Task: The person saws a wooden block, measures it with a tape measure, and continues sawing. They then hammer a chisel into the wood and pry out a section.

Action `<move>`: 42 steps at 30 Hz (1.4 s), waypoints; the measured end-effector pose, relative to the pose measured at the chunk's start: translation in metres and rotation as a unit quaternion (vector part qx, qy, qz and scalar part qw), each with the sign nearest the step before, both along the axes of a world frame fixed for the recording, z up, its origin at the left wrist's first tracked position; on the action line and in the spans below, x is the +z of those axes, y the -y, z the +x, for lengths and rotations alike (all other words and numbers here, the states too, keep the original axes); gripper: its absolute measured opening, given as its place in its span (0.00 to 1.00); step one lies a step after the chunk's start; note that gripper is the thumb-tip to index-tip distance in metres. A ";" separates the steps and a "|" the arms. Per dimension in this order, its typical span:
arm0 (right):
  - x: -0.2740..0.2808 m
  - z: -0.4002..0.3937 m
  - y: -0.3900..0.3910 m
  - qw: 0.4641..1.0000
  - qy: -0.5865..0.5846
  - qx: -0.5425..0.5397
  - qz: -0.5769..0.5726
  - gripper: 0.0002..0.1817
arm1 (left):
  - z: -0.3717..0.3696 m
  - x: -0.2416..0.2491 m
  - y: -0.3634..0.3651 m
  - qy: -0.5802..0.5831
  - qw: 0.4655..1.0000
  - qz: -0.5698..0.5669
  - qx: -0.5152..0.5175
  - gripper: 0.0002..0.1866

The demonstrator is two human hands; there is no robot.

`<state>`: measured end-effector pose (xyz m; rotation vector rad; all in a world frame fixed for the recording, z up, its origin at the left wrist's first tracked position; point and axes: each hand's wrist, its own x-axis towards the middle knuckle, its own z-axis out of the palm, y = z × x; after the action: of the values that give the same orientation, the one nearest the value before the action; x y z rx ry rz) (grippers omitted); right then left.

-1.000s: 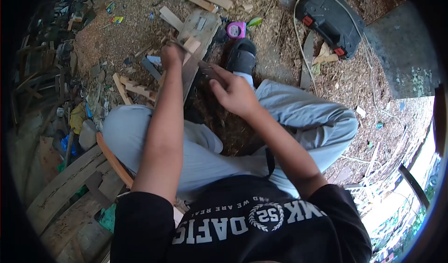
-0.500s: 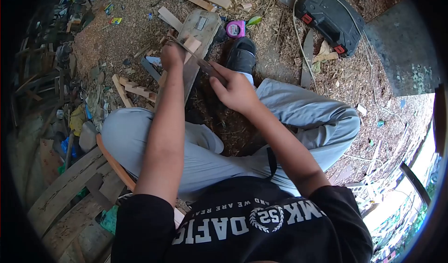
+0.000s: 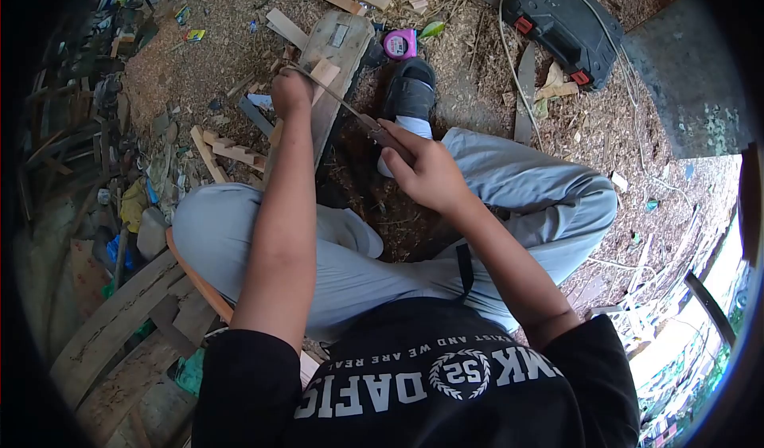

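My right hand is wrapped round the handle of a thin-bladed saw, whose blade runs up and left across a small light wood piece. That piece lies on a worn wooden board. My left hand is closed at the board's left edge, beside the wood piece and the far end of the blade. What its fingers press or grip is too small to make out.
A pink tape measure lies right of the board, above my shoe. A black case with a cable is at upper right. Wood offcuts lie left of the board, and a metal sheet is far right.
My right hand has moved down and to the right with the saw, and more of the blade shows. My left hand has stayed nearly in place.
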<state>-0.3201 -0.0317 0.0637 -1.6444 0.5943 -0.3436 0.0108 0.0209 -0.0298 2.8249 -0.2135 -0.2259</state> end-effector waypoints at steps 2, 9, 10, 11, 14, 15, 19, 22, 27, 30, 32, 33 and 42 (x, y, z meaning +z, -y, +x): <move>-0.006 0.036 0.002 1.000 0.000 0.002 -0.007 0.28 | -0.021 0.018 0.007 -0.001 1.000 -0.009 0.029 0.30; 0.006 0.006 -0.001 1.000 -0.018 -0.006 -0.014 0.26 | -0.008 0.006 0.001 0.019 1.000 -0.003 0.021 0.29; 0.005 0.011 0.001 1.000 -0.025 -0.006 -0.015 0.26 | -0.010 0.005 0.001 0.016 1.000 -0.005 0.020 0.29; 0.002 0.019 0.004 0.999 -0.033 -0.007 -0.015 0.25 | -0.010 0.006 0.002 0.017 1.000 -0.004 0.015 0.30; -0.009 0.046 0.006 1.000 -0.023 0.004 0.007 0.26 | -0.011 0.009 0.005 0.007 1.000 0.005 0.001 0.31; -0.005 0.046 0.003 0.999 -0.047 0.005 0.025 0.26 | -0.009 0.010 0.001 -0.004 1.000 0.015 -0.014 0.31; 0.003 0.004 -0.003 0.999 -0.001 -0.036 0.030 0.27 | 0.008 -0.012 -0.007 0.041 0.997 0.044 -0.046 0.26; -0.005 0.050 0.004 0.999 -0.042 -0.005 0.000 0.27 | 0.010 -0.013 -0.007 0.016 0.998 0.026 -0.049 0.23; -0.003 0.007 -0.003 0.999 0.006 -0.039 -0.029 0.27 | 0.008 -0.017 -0.007 0.046 0.998 0.022 -0.037 0.31; -0.004 0.034 0.004 0.999 -0.022 -0.024 0.000 0.28 | 0.009 -0.017 -0.007 0.037 0.998 0.035 -0.048 0.30; -0.006 0.036 0.000 0.999 -0.024 -0.031 0.002 0.28 | 0.025 -0.022 -0.014 0.002 0.998 0.023 -0.061 0.29; -0.005 0.032 -0.007 0.999 -0.031 -0.040 0.007 0.27 | 0.013 -0.019 -0.017 -0.003 0.998 0.028 -0.064 0.29; -0.016 0.062 -0.003 0.999 -0.025 -0.029 0.001 0.27 | -0.005 -0.002 -0.001 0.032 0.999 0.009 -0.027 0.28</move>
<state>-0.2579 -0.0283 0.0474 -1.6408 0.6805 -0.3441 0.0062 0.0219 -0.0318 2.8498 -0.3050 -0.1499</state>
